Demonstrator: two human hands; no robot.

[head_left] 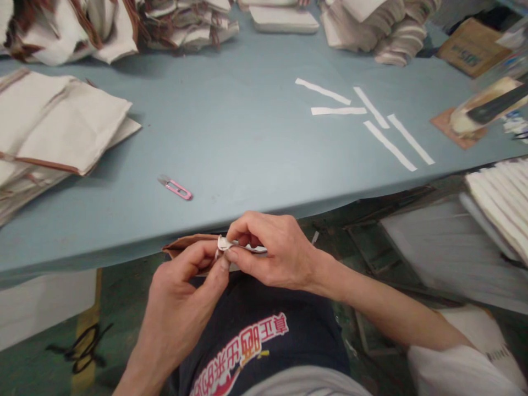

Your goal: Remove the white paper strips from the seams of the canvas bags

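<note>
Just off the table's front edge, both my hands pinch a piece of white fabric (224, 243) that has a brown trim (192, 242) running out to the left. My left hand (185, 286) is closed on it from the left, thumb and forefinger together. From the right, my right hand (272, 247) pinches the same spot, and a white edge shows beneath its fingers. Most of the fabric is hidden behind the hands. Pink thread snips (176, 188) lie on the blue-grey table (247, 154), a little beyond my left hand.
Several white strips (390, 146) lie at the right of the table. A stack of cream fabric pieces (61, 121) sits at the left, with more fabric piles (185, 27) along the back. A cardboard box (474, 47) stands at the back right. White panels (499, 198) are stacked below right.
</note>
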